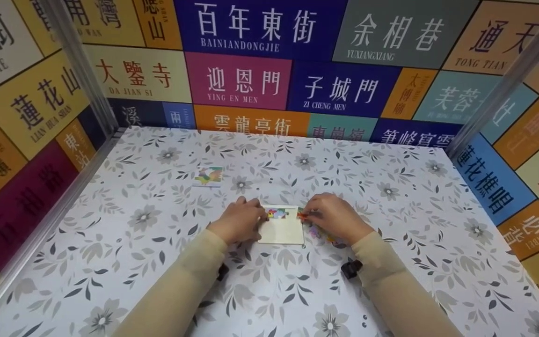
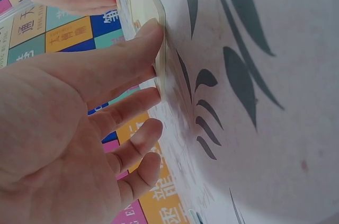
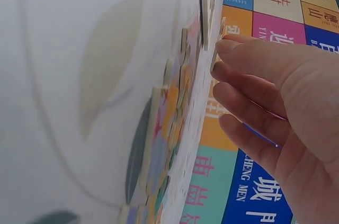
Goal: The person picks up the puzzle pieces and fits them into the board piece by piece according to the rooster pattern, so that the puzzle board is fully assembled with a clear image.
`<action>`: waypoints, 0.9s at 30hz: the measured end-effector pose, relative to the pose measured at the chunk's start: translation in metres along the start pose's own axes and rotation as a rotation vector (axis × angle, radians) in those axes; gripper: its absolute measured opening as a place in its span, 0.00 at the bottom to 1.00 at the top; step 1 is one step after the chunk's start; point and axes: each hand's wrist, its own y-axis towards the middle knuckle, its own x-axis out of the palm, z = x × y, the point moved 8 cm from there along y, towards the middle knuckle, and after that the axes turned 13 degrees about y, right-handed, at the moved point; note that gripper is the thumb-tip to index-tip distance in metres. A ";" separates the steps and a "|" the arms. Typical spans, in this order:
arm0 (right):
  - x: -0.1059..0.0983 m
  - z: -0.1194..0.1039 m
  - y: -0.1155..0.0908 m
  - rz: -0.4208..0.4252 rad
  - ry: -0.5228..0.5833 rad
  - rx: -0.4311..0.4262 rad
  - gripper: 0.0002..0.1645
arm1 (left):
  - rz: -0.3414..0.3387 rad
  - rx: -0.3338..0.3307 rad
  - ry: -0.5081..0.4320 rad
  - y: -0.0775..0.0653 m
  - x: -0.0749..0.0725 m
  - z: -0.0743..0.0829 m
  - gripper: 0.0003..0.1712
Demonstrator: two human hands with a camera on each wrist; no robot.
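Note:
A pale puzzle board (image 1: 281, 233) lies flat, with a few joined colourful puzzle pieces (image 1: 277, 214) along its upper left. My left hand (image 1: 241, 220) holds the board's left edge. Thumb and index finger meet that edge in the left wrist view, while the other fingers bend loosely. At the upper right corner, my right hand (image 1: 332, 216) pinches a small red-orange puzzle piece (image 1: 301, 216) between thumb and index finger. Below this hand lie loose puzzle pieces (image 3: 161, 134), partly hidden from the head view.
A small picture card (image 1: 208, 177) lies to the upper left of the board, showing a colourful image. White cloth with grey flowers and leaves covers the table (image 1: 157, 252). Panels with printed characters (image 1: 241, 79) stand behind and at both sides.

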 end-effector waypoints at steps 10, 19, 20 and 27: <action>0.008 -0.010 0.008 -0.021 0.011 -0.049 0.08 | 0.005 0.004 -0.004 0.001 0.001 -0.001 0.26; 0.012 -0.013 0.012 -0.037 -0.018 -0.019 0.09 | -0.019 -0.015 -0.007 0.002 0.003 -0.001 0.25; 0.012 -0.013 0.012 -0.037 -0.017 -0.017 0.09 | -0.027 -0.018 -0.008 0.003 0.004 -0.001 0.25; 0.015 -0.014 0.017 -0.057 -0.019 0.012 0.09 | -0.046 -0.036 -0.010 0.003 0.004 -0.002 0.25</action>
